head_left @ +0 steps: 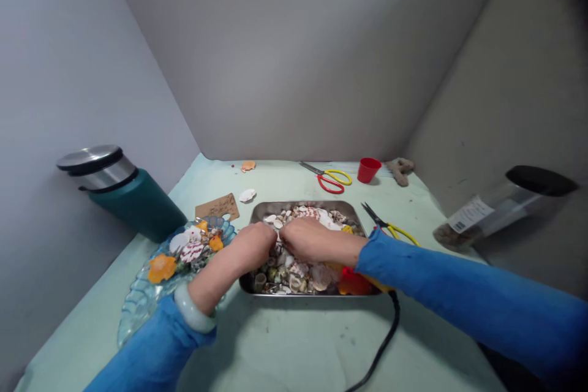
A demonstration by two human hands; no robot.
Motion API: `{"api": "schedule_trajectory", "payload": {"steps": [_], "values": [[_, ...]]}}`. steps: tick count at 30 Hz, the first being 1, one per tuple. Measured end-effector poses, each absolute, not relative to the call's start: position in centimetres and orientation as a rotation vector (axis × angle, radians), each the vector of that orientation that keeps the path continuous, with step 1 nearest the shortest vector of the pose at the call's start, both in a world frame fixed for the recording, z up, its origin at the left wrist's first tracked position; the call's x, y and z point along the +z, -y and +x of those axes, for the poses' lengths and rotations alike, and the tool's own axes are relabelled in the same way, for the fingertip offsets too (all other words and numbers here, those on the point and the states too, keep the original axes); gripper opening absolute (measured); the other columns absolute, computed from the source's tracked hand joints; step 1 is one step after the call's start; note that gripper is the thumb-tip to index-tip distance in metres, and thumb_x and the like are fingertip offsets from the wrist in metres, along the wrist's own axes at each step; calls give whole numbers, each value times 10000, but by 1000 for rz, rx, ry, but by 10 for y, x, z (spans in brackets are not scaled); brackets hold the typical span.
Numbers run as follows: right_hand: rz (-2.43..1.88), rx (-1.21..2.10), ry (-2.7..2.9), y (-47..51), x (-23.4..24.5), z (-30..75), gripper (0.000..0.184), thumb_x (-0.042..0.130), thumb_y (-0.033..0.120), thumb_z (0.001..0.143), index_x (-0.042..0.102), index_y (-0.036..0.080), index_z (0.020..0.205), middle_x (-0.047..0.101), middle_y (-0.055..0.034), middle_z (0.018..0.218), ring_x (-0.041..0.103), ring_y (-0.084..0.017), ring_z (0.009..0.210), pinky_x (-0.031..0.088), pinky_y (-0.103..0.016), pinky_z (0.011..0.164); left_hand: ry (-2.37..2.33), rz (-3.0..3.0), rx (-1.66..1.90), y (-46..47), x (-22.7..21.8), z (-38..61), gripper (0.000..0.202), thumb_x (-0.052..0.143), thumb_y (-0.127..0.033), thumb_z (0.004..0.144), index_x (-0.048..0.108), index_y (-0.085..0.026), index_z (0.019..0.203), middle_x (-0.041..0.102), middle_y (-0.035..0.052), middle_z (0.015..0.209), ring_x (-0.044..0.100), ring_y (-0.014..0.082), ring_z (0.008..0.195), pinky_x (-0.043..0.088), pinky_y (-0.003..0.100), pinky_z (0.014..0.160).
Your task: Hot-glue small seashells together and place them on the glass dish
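Observation:
Both hands are over a metal tray (307,294) heaped with small seashells (297,283). My left hand (258,244) is closed above the tray's left side, its fingertips bent down among the shells. Close beside it, my right hand (305,239) is also closed, thumb and fingers drawn together over the middle of the heap. Whatever the fingertips hold is hidden or too small to make out. White, striped and brown shells surround the hands. An orange-red shell (354,283) lies at the tray's right front corner, below my right wrist.
Left are a scalloped glass plate (133,312) of shells, a teal bottle (138,202) and a brown card (215,206). Behind stand scissors (331,176) and a red cup (368,169). Pliers-like scissors (377,215), a clear jar (491,214) and a black cord (390,334) are right.

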State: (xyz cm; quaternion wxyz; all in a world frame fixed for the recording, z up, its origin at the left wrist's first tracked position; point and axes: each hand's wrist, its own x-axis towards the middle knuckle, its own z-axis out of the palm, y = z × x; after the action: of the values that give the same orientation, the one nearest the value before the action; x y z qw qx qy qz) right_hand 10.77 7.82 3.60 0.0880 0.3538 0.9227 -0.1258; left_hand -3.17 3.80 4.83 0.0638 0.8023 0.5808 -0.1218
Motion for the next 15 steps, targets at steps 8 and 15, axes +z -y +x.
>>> {"api": "schedule_trajectory", "payload": {"steps": [8,15], "values": [[1180,-197,-2805,-102,74,144,231,457,218,929,593,129,1093,631,-117,1057,600,-227,945,475,-372,777,-1875,2401,-40,-54,58,-38,314,446,-147,788,675,-179,1001,714,106,965,641,221,886,455,298,762],[898,-223,-2776,-64,74,143,152,643,215,728,685,175,868,685,-85,859,630,-228,787,404,-267,598,-1668,2391,-90,-28,74,-41,222,517,-241,772,693,-244,909,724,40,866,643,189,781,442,254,674]]}}
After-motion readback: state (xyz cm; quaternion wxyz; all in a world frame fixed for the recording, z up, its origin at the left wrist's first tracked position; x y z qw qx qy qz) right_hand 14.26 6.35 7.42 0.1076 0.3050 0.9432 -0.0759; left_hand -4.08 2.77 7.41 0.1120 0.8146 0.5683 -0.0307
